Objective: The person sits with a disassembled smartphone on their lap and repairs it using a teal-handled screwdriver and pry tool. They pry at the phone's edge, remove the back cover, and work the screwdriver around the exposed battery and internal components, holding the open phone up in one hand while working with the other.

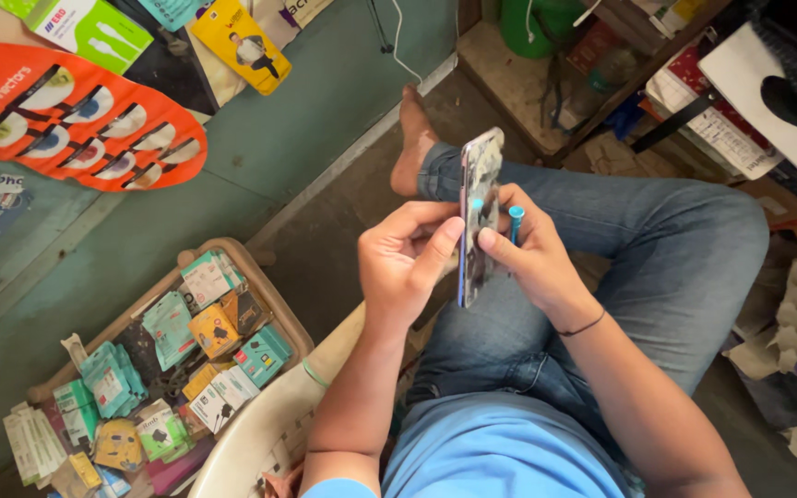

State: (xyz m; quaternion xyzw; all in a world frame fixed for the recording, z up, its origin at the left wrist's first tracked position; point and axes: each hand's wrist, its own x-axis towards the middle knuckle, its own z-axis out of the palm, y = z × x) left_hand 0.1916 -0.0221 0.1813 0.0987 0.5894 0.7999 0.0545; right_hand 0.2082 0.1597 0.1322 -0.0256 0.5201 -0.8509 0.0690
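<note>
I hold a smartphone (478,212) on edge between both hands, above my crossed legs in blue jeans. My left hand (403,263) grips its left side, with the thumb pressed against the phone's edge. On the right side, my right hand (532,254) pinches the phone with thumb and fingers. That hand also holds a small blue-handled tool (516,219), whose tip sticks up beside the phone. The phone's face shows a mottled, reflective pattern.
A shallow beige tray (260,286) of small packaged phone accessories sits on the floor at lower left. An orange display card (76,115) and other packets lie against the green wall. A wooden shelf (546,101) with clutter stands at upper right, papers and cardboard beside it.
</note>
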